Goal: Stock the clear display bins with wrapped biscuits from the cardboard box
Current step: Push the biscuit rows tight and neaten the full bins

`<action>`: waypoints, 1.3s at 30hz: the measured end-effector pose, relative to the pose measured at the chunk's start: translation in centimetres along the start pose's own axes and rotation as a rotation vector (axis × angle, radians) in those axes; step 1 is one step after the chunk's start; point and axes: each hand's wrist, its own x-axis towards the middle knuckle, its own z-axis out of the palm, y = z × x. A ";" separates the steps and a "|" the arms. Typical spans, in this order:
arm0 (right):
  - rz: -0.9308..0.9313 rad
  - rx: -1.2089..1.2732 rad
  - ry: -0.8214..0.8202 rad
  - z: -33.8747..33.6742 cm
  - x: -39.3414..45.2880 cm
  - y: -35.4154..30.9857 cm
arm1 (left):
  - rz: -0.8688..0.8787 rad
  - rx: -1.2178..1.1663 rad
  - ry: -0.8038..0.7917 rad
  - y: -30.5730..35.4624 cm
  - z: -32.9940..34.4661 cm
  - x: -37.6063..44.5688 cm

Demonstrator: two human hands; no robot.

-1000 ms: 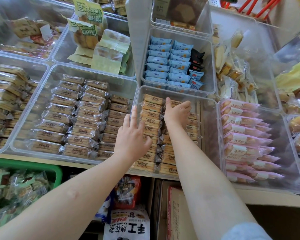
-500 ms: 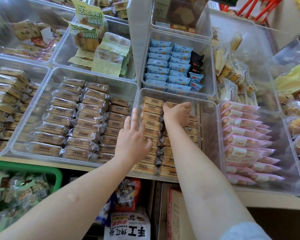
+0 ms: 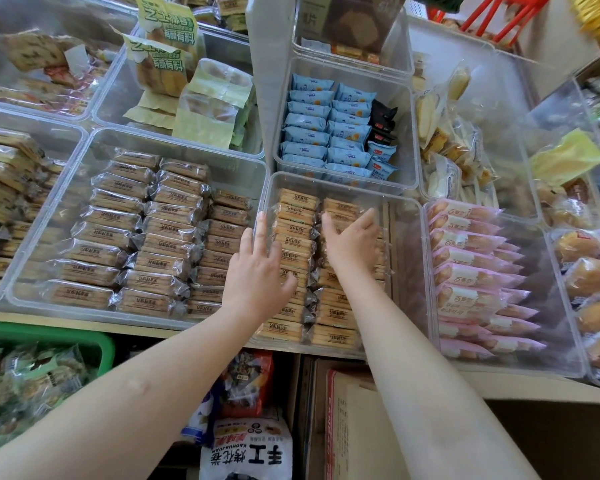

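Middle bin (image 3: 400,237): two rows of biscuits (image 3: 293,216). My left hand (image 3: 257,275) flat, fingers straight, on its left wall; my right hand (image 3: 352,237) spread, pressing the right row, gripping nothing.

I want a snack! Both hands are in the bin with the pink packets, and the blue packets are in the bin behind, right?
Not quite. The head view shows the left hand and right hand over the tan wrapped biscuits; the pink packets sit to the right. The blue packets are behind.
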 end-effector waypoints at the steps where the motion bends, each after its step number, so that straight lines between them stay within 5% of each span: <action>1: 0.003 -0.030 -0.031 -0.1 -0.7 0.5 | 0.000 0.002 -0.001 0.0 0.0 0.0; 8: -0.038 -0.041 -0.039 -0.1 -1.3 0.6 | -0.006 -0.007 -0.017 0.1 -0.1 0.0; 18: 0.117 0.161 -0.443 -5.3 -1.7 6.4 | -0.002 0.030 -0.030 0.2 -0.4 -0.2; 22: 0.239 0.322 -0.478 -5.6 -2.3 8.2 | 0.119 0.107 0.041 0.1 -0.8 -0.7; 26: 0.285 0.424 -0.488 -5.3 -2.7 8.6 | 0.327 -0.010 -0.092 2.4 -1.0 -1.6; 33: 0.294 0.527 -0.431 -5.0 -2.6 7.3 | 0.276 0.070 -0.229 6.0 1.0 -1.7; 39: 0.306 0.562 -0.490 -5.2 -2.4 7.4 | 0.244 0.087 -0.166 6.6 2.0 -3.0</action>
